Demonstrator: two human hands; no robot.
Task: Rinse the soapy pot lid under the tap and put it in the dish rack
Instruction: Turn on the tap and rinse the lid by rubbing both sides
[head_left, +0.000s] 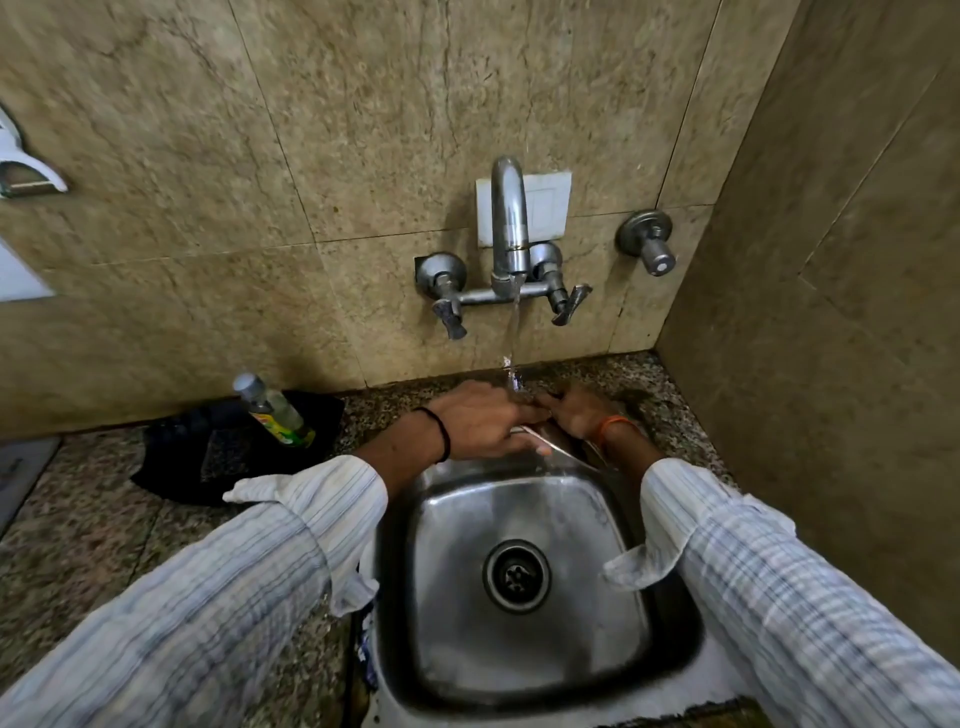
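Observation:
The pot lid shows only as a thin metal edge, held tilted over the back of the steel sink. My left hand grips its left side from above. My right hand holds its right side. Most of the lid is hidden behind my hands. The wall tap is running, and the water stream falls right where my two hands meet.
A dish-soap bottle lies on a black cloth on the speckled granite counter left of the sink. A separate valve knob sticks out of the tiled wall at the right. A side wall closes the right.

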